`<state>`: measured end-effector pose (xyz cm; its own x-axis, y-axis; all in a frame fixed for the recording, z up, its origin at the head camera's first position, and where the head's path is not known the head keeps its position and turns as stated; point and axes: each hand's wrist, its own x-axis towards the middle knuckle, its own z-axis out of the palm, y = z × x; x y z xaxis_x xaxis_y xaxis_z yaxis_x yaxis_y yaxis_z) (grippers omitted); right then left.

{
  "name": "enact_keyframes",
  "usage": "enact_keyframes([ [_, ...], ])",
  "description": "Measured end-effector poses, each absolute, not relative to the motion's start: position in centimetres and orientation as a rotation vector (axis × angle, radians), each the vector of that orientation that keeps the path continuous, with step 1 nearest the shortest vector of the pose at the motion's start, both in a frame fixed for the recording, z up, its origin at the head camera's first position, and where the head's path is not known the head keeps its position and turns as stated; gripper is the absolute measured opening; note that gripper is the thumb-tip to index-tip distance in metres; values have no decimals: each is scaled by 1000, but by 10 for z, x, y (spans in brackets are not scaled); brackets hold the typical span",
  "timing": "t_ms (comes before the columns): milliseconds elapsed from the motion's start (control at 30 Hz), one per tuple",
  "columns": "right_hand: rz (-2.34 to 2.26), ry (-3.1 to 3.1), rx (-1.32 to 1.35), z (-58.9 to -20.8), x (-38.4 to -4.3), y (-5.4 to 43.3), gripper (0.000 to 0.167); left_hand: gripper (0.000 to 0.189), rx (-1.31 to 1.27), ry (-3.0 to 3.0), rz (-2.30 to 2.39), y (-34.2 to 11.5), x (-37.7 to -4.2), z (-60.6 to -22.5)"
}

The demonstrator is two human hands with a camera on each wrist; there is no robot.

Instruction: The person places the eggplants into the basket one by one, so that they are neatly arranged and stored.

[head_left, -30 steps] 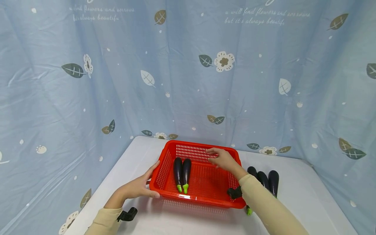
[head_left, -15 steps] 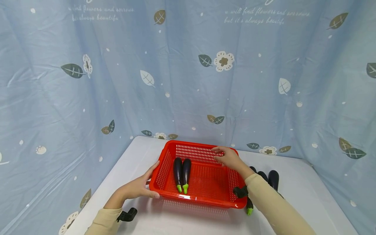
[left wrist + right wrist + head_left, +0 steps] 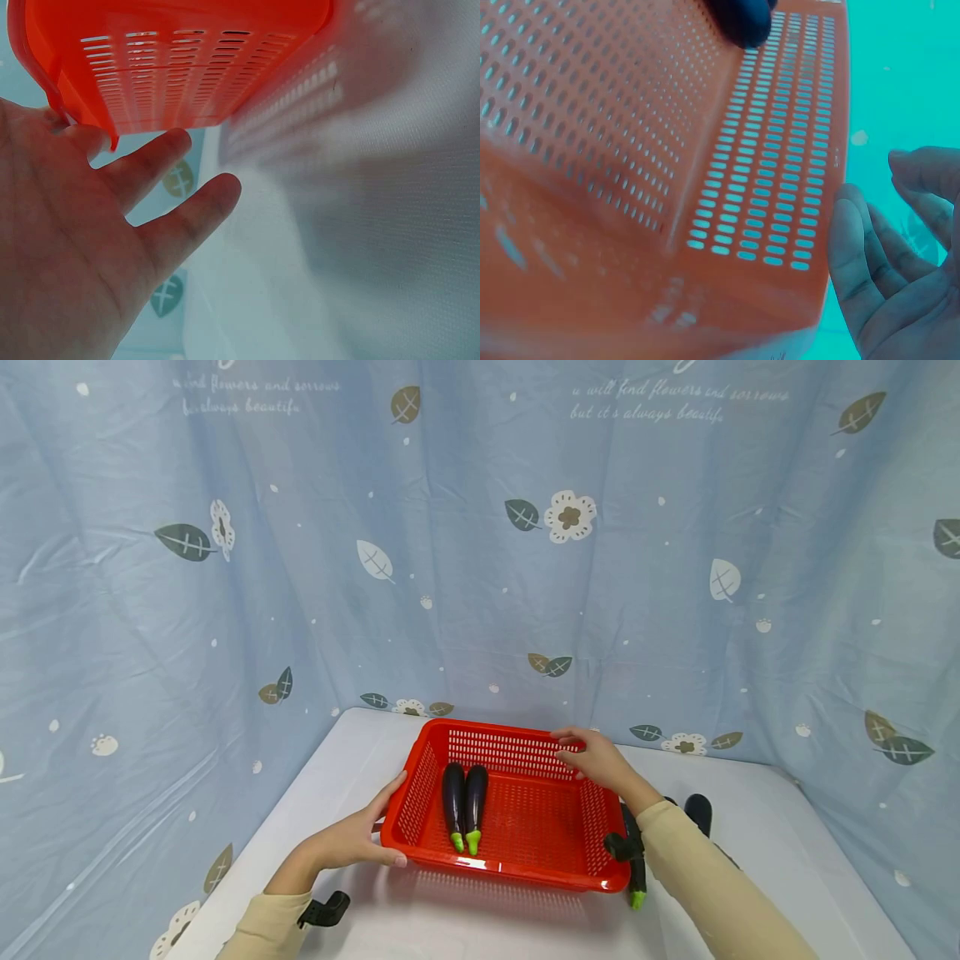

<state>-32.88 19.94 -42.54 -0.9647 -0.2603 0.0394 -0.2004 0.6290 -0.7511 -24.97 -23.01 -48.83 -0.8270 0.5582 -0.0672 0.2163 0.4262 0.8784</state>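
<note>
A red plastic basket (image 3: 525, 814) with slotted walls stands on the table. Two eggplants (image 3: 476, 802) lie side by side in its left half, green stems towards me. My left hand (image 3: 352, 835) rests at the basket's left end, with the fingers spread and straight; in the left wrist view the fingers (image 3: 202, 217) extend beneath the rim. Above the back right corner hovers my right hand (image 3: 600, 760), its fingers loosely bent and nothing between them. The right wrist view has this hand (image 3: 900, 277) beside the slotted wall.
More eggplants lie to the right of the basket, partly hidden by my right sleeve (image 3: 705, 877); one eggplant (image 3: 637, 877) is close along the basket's right wall. A white cloth (image 3: 480, 935) covers the table. A blue patterned curtain (image 3: 480, 593) hangs behind and at the sides.
My right hand has drifted right over the basket towards its back right corner, its forearm now covering more of the eggplants outside. The left hand and the basket have stayed put.
</note>
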Motion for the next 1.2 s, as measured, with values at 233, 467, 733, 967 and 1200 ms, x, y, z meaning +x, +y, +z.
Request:
enact_keyframes([
  [233, -1245, 2794, -376, -425, -327, 210, 40, 124, 656, 2336, 1367, -230, -250, -488],
  [467, -1262, 2785, -383, -423, -326, 220, 39, 124, 656, 2336, 1366, -230, -249, -488],
  [733, -1283, 2799, -348, -424, -328, 231, 39, 123, 660, 2346, 1363, -230, -249, -488],
  [967, -1284, 2826, -314, -425, -323, 244, 41, 124, 662, 2353, 1359, -229, -249, -488],
  [1200, -1285, 2863, -313, -430, -320, 257, 41, 124, 651, 2350, 1358, -230, -249, -488],
])
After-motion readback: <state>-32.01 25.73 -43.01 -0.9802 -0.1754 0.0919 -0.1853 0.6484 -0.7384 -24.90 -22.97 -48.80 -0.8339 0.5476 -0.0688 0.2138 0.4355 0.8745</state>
